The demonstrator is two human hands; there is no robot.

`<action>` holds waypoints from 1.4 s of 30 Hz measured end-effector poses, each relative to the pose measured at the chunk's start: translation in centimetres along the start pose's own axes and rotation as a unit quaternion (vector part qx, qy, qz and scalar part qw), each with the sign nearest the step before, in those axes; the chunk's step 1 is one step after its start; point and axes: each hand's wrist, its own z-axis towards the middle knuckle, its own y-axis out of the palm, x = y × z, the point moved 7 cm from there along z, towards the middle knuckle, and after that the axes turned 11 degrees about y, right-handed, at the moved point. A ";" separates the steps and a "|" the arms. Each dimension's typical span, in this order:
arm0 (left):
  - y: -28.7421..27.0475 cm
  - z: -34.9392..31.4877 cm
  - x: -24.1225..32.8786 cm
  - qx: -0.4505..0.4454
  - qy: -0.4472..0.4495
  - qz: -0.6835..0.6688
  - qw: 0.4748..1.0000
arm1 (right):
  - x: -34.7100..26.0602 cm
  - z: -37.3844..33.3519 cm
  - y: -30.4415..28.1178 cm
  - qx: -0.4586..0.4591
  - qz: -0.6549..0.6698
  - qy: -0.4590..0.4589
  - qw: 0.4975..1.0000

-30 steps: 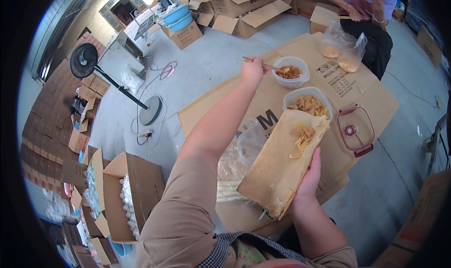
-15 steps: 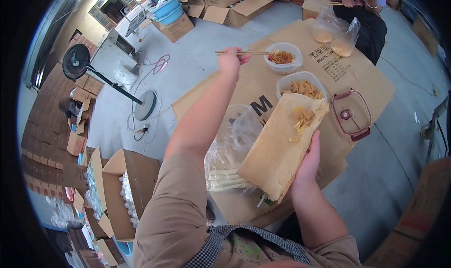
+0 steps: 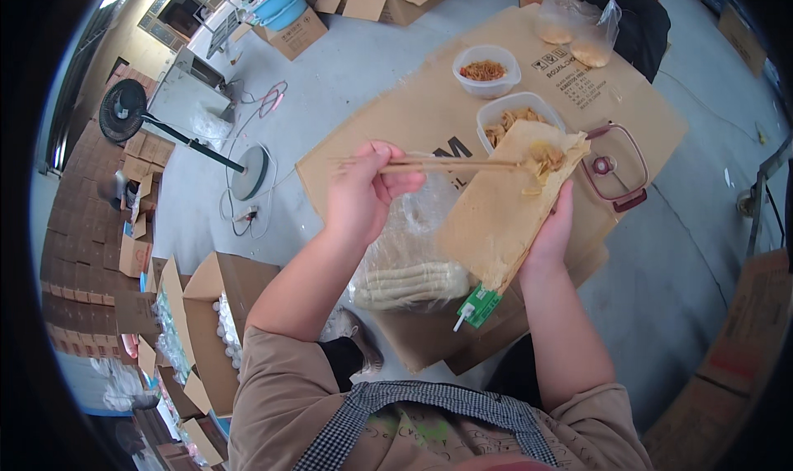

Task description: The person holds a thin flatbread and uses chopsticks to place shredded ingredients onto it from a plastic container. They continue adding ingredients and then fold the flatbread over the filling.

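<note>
My left hand is closed round a pair of wooden chopsticks. Their tips reach the yellowish food strips lying on a folded flatbread. The flatbread's right edge is gripped in my right hand, tilted above the cardboard. Just beyond it stands a clear container of pale brown sliced food, partly covered by the flatbread. Farther back, a round-cornered container holds reddish-brown shreds. A maroon-rimmed clear lid rests right of the flatbread.
Cardboard serves as the eating surface. A plastic bag of pale rolls and a green drink carton lie near me. Bagged round breads are at the far right by a seated person. A fan stands left.
My left hand has come back from the reddish-shred container toward me, and the chopsticks now reach the flatbread. The flatbread has shifted slightly right and up, uncovering more of the green carton.
</note>
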 end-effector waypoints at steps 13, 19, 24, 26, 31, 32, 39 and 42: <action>4.0 -7.2 6.7 -0.159 0.114 0.132 0.972 | 1.4 -5.2 3.6 -0.020 -0.027 0.044 0.998; 3.2 -9.0 9.4 -0.170 0.161 0.143 0.962 | 2.4 -6.9 3.4 -0.015 -0.037 0.071 0.997; 3.7 -9.5 7.8 -0.171 0.097 0.155 0.968 | 2.6 -7.4 3.3 -0.014 -0.047 0.083 0.995; 3.2 -9.7 8.5 -0.176 0.104 0.175 0.963 | 2.4 -7.3 3.0 -0.017 -0.040 0.078 0.996; 3.6 -9.1 8.7 -0.163 0.110 0.150 0.969 | 2.2 -7.1 2.4 -0.006 -0.039 0.084 0.996; 3.7 -8.8 8.6 -0.161 0.109 0.160 0.968 | 2.3 -7.0 2.3 0.003 -0.040 0.087 0.995; 1.1 -0.2 7.8 0.007 0.185 0.152 0.971 | 2.3 -6.2 2.4 -0.017 0.008 0.076 0.997; 1.0 6.8 4.9 0.031 0.175 0.188 0.966 | 2.9 -6.1 2.9 -0.009 0.008 0.082 0.997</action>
